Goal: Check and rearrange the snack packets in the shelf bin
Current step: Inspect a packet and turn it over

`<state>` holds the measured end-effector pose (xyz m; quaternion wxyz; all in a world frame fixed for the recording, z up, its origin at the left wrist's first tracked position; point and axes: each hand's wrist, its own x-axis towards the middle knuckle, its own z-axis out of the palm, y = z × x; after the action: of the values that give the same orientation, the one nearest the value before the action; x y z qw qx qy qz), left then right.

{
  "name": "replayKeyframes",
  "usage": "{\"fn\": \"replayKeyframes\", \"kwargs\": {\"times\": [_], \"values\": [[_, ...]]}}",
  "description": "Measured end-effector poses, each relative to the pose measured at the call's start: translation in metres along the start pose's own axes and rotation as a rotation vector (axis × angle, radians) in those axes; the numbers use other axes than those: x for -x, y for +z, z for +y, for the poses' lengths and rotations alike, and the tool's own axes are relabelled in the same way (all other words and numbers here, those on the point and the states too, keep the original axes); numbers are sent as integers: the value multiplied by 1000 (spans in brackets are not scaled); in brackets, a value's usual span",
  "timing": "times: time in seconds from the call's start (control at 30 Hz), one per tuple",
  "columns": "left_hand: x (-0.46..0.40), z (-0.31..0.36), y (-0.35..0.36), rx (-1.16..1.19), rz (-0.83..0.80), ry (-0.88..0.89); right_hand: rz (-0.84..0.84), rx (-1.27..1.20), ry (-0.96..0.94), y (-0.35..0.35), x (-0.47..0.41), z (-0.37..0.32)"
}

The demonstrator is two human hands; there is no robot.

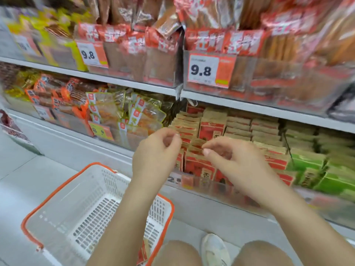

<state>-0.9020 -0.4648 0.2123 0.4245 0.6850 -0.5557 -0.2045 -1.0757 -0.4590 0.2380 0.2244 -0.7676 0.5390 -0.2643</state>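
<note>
Pinching packet tops, the left hand [157, 148] and right hand [228, 160] could knock the tight red packets [197, 166] over the bin front [211, 186] into the white basket [57, 214] nearby.

Tan-and-red snack packets [209, 129] stand upright in rows in the clear-fronted shelf bin [211, 189].

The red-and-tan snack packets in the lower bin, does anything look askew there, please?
Yes: under both hands, left hand and right hand, a few red-and-tan packets tilt at angles, unlike the neat rows behind them.
</note>
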Motion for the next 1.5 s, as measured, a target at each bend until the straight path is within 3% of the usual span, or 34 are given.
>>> {"fn": "replayKeyframes", "kwargs": {"times": [0.13,0.2,0.4,0.63,0.8,0.93,1.03,1.17,1.3,1.4,1.5], "values": [[-20,8,33,-72,-99,20,160,230,81,-27,-14,37],[-32,4,51,-71,-88,55,158,293,127,-30,-32,49],[-54,-1,73,-189,125,133,-26,272,210,-8,-78,55],[-66,1,69,-8,197,140,-197,227,236,-3,-101,55],[-73,-11,65,-10,187,124,-2,403,167,13,-95,52],[-75,-10,65,21,17,118,175,443,124,12,-94,47],[-67,0,64,136,-156,179,364,364,10,-2,-90,44],[-62,10,62,350,-286,260,664,83,-201,-22,-79,36],[-54,18,62,477,-362,291,785,-129,-265,-32,-71,32],[-49,30,59,584,-327,289,747,-422,-208,-37,-65,26],[-47,40,53,729,-350,233,505,-649,-73,-37,-59,27]]}}
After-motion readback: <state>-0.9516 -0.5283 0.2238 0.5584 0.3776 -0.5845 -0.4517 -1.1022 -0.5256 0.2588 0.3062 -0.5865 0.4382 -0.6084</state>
